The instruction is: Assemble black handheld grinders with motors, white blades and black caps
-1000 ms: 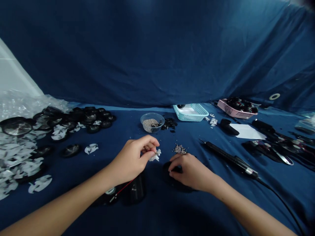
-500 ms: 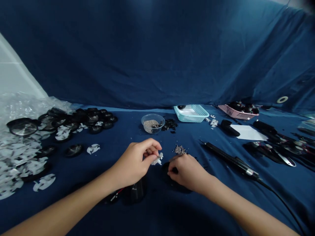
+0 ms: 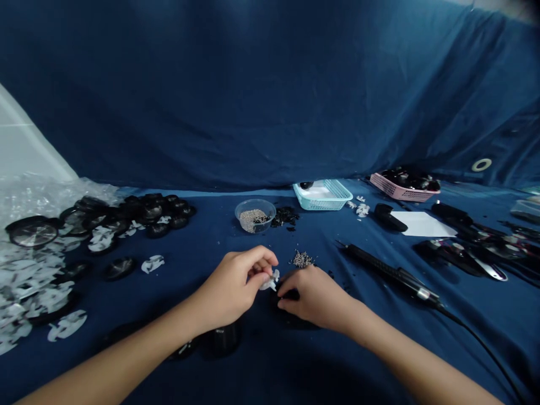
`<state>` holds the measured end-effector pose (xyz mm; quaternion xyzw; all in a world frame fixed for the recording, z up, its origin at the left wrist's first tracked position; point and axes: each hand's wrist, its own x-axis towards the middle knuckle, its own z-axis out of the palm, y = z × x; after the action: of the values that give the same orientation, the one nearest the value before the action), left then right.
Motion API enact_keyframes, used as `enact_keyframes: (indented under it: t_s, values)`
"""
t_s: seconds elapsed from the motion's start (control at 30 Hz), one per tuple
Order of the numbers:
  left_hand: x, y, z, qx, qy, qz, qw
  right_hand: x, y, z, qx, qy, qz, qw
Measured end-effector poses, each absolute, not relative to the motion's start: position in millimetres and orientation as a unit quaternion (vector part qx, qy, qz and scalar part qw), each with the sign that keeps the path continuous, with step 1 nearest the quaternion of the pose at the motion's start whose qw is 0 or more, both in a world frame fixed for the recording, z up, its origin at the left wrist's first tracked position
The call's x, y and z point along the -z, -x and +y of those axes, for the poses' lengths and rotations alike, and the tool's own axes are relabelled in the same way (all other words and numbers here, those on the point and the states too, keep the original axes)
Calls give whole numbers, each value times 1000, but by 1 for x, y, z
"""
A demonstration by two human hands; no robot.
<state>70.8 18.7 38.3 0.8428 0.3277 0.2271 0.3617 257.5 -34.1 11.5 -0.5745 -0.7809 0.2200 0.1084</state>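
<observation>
In my left hand [image 3: 236, 289] a small white plastic part [image 3: 270, 280] is pinched between thumb and fingers, its notched end sticking out to the right. My right hand [image 3: 316, 298] is just beside it, thumb and forefinger curled close together; whatever lies between the tips is too small or hidden to tell. Beneath that hand lies a dark rounded piece [image 3: 291, 319], mostly covered. A loose heap of small screws [image 3: 302, 259] is just beyond my right knuckles. Under my left wrist stands a black casing [image 3: 225, 340], partly hidden.
A clear bowl of screws [image 3: 255, 229] stands ahead, with small black bits [image 3: 287, 216] beside it. At right lie an electric screwdriver [image 3: 388, 271] with its cable and black housings [image 3: 455, 256]. Black round covers [image 3: 120, 268] and white parts [image 3: 67, 325] crowd the left. Baskets [image 3: 323, 204] stand behind.
My right hand has moved left, closer to the white part in my left hand. Its thumb and forefinger tips have parted slightly. The view has shifted a little.
</observation>
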Motion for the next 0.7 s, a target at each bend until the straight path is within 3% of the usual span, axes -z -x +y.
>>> enact_keyframes:
  t_s: [0.17,0.4,0.7]
  values:
    - [-35,-76,16,-195,-869,306,337,-1,-287,-57,-237,579,-758,184]
    - [-19,-90,15,-156,-902,259,309,38,-293,-79,-231,619,-731,169]
    - [-15,-94,18,-140,-918,249,275,39,-296,-76,-233,598,-740,200]
